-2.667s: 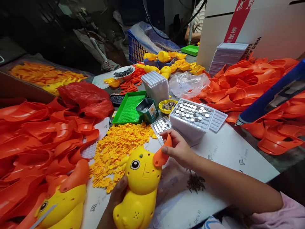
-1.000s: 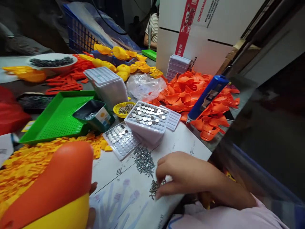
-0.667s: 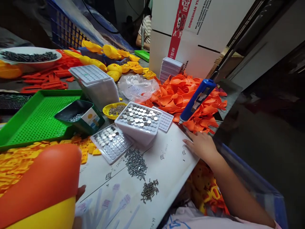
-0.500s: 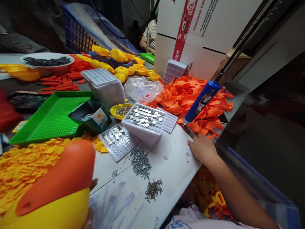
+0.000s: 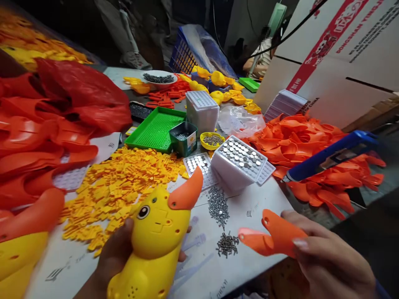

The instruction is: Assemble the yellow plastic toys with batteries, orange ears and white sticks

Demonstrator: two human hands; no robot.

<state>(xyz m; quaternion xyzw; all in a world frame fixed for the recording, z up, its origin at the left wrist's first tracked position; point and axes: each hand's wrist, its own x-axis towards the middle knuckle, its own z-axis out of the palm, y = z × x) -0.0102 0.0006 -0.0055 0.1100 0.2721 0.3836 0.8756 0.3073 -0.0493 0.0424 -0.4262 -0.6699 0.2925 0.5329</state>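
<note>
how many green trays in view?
2. One green tray sits mid-table, left of the dark green box. A second, smaller green tray lies at the far end near the cardboard box. More may be hidden under the piles.

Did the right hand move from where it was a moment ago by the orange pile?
Yes. The right hand has come back from the table edge beside the orange pile, toward the person, past the dark screws, and now holds an orange ear piece.

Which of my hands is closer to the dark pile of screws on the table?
Right. The right hand, holding an orange piece, is just right of the dark screws; the left hand grips the yellow toy farther left.
</note>
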